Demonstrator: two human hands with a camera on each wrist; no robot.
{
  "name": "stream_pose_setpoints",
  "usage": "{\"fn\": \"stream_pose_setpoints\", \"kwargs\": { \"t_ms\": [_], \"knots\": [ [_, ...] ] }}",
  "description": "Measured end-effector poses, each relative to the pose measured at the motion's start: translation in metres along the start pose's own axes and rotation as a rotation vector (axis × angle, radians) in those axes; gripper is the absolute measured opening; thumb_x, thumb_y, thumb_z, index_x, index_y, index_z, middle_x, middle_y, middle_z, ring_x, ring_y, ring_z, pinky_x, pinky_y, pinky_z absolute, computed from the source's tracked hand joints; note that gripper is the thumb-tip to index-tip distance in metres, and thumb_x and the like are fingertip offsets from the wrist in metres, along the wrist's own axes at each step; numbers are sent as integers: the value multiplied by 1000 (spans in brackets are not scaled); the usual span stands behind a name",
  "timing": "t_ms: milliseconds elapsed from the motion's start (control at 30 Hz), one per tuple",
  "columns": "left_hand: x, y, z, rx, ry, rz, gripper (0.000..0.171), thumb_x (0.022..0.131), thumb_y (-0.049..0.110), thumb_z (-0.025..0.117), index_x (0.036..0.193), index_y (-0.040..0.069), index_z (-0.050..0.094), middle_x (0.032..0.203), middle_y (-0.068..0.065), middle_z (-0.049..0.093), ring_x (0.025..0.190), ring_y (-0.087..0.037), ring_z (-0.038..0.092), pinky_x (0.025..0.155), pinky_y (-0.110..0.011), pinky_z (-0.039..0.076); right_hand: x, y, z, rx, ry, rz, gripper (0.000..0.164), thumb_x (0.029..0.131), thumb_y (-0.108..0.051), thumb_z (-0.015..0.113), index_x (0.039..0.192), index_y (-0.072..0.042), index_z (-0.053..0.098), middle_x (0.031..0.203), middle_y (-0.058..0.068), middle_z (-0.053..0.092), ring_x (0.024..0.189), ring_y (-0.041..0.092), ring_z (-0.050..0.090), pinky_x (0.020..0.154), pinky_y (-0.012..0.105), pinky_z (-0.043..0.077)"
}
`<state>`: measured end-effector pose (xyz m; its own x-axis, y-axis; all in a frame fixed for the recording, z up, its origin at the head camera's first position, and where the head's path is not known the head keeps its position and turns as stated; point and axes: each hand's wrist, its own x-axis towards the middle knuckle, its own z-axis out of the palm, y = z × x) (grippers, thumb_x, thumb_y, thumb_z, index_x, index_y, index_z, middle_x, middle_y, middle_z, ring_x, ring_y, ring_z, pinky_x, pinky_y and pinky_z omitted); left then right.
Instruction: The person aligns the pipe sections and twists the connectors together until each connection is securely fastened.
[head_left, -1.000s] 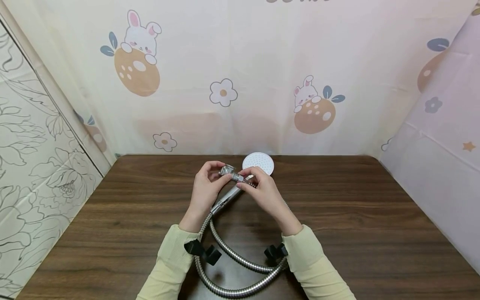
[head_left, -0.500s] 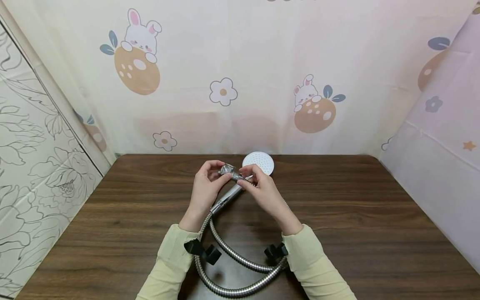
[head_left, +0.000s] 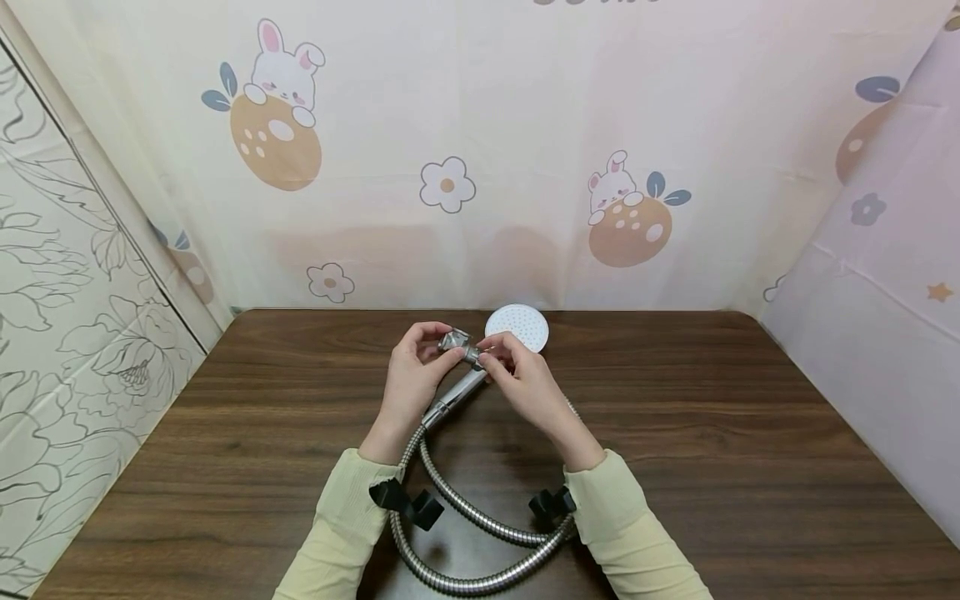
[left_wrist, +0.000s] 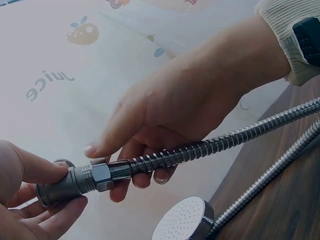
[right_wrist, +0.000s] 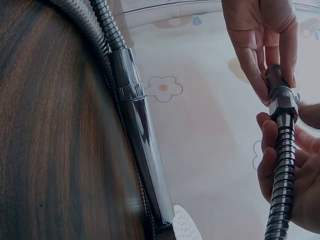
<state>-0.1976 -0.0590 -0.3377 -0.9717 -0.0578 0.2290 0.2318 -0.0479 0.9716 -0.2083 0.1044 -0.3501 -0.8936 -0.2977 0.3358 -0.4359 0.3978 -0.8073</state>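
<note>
My left hand (head_left: 411, 375) pinches a chrome pipe fitting (left_wrist: 59, 185) between thumb and fingers, above the far part of the table. From the fitting a threaded end (left_wrist: 88, 178) shows, with the hex nut (left_wrist: 102, 176) of a metal shower hose (left_wrist: 170, 156) right up against it. My right hand (head_left: 525, 379) holds that hose end, its thumb tip by the nut and its fingers curled under the hose. Behind the hands lies a shower head (head_left: 517, 327) with a white round face, and its chrome handle (right_wrist: 145, 155) joins the hose's other end.
The hose loops (head_left: 480, 586) over the brown wooden table (head_left: 712, 433) between the forearms. Black wrist mounts (head_left: 408, 504) sit at both yellow-green cuffs. A printed curtain (head_left: 375, 100) hangs behind the table's far edge.
My right thumb and fingers have shifted on the nut, with the thumb now further up against it. The left hand, the fitting and the shower head stay in place.
</note>
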Motion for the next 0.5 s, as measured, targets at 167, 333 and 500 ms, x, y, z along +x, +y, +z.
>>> {"fn": "stream_pose_setpoints", "kwargs": {
  "t_ms": [167, 333, 500],
  "knots": [
    [0, 0, 0, -3, 3, 6, 29, 79, -2, 65, 106, 0, 55, 104, -11, 58, 87, -12, 59, 74, -20, 49, 0, 0, 0, -24, 12, -6, 31, 79, -23, 71, 104, -15, 56, 85, 0, 64, 76, 13, 54, 66, 26, 43],
    [-2, 2, 1, -4, -4, 12, 29, 79, -2, 65, 106, 0, 55, 104, -12, 58, 88, -13, 59, 74, -20, 49, 0, 0, 0, -5, 28, 2, 29, 77, -20, 73, 101, -14, 57, 90, 0, 65, 80, 12, 57, 71, 27, 45],
    [-3, 3, 1, -2, -3, 13, 30, 79, -2, 66, 106, 0, 55, 104, -12, 58, 87, -12, 59, 73, -20, 49, 0, -1, -1, -14, 42, -7, 26, 78, -20, 72, 100, -14, 59, 92, 0, 63, 71, 13, 54, 62, 24, 44]
  ]
}}
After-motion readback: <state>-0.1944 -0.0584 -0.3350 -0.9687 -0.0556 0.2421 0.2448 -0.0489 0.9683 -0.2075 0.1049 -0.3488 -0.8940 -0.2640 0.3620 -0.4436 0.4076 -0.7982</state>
